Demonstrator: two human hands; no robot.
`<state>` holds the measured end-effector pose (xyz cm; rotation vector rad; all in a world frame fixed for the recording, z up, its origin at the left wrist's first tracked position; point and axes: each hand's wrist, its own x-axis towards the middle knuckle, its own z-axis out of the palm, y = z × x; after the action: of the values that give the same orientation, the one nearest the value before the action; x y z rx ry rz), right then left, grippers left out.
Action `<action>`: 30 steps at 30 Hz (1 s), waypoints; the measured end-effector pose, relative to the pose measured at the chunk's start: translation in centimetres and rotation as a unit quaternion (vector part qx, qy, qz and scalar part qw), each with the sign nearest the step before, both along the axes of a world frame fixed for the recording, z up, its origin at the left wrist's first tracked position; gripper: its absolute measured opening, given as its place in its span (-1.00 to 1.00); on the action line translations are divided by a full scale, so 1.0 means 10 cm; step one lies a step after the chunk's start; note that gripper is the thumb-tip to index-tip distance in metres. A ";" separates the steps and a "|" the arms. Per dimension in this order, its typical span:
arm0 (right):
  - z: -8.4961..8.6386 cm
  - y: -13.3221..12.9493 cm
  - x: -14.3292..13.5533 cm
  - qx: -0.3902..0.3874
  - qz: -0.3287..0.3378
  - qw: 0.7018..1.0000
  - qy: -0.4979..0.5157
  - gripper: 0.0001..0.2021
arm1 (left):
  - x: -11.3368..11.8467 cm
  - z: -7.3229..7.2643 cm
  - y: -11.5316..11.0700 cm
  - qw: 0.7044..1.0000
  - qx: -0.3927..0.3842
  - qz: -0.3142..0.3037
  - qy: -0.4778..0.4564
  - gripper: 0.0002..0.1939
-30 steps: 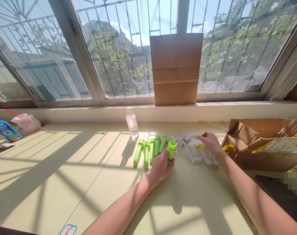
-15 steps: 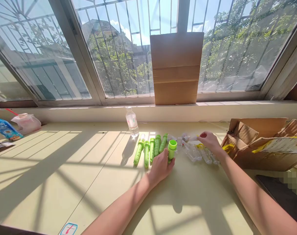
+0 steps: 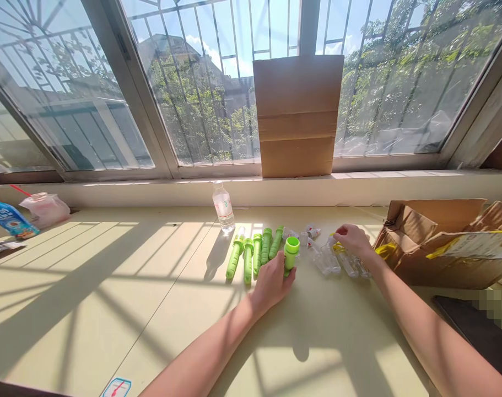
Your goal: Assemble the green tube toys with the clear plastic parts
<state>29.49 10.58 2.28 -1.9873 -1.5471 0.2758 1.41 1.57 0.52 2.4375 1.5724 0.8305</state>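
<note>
My left hand (image 3: 272, 280) is wrapped round a bright green plastic tube (image 3: 291, 255), upright with its open mouth facing up. Left of it, several similar green tubes (image 3: 257, 253) lie side by side on the table; the leftmost has a clear piece at its top end. My right hand (image 3: 352, 238) has its fingers pinched together above several clear plastic tubes (image 3: 325, 260). Whatever is between those fingertips is too small and glary to make out. Small clear-and-white pieces with red parts (image 3: 312, 231) lie between the two hands, towards the back.
An open cardboard box (image 3: 444, 259) stands at the right, with yellow pieces by its left side. A water bottle (image 3: 223, 209) is upright behind the green tubes. At far left are a blue pouch (image 3: 11, 216) and a pinkish bag (image 3: 46, 208). A dark flat object (image 3: 474, 331) lies lower right.
The pale piece that stretched leftward from my right fingertips no longer shows there, and the small red-and-white pieces behind it are in clearer view. My left hand and its green tube have hardly moved.
</note>
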 end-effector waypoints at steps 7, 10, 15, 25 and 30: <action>0.00 0.00 -0.01 0.007 -0.009 0.999 0.032 -0.83 | 0.00 0.02 0.00 1.000 0.001 -0.002 -0.006 -0.85; 0.01 0.01 -0.01 0.023 -0.013 0.998 0.055 -0.81 | 0.00 0.02 -0.01 1.000 -0.016 0.002 -0.004 -0.84; -0.01 0.06 0.01 0.064 0.009 0.991 0.115 -0.74 | 0.00 0.01 0.00 1.000 -0.001 -0.003 -0.006 -0.83; -0.07 0.07 0.03 0.099 0.043 0.979 0.172 -0.66 | 0.00 0.00 0.00 1.000 -0.003 -0.007 -0.007 -0.84; -0.15 0.10 0.02 0.089 0.067 0.979 0.170 -0.70 | -0.01 -0.02 0.01 1.000 0.001 -0.007 -0.004 -0.84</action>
<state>29.69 11.57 0.79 -1.6051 -1.4300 0.4857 1.31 1.66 0.36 2.4389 1.5515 0.8394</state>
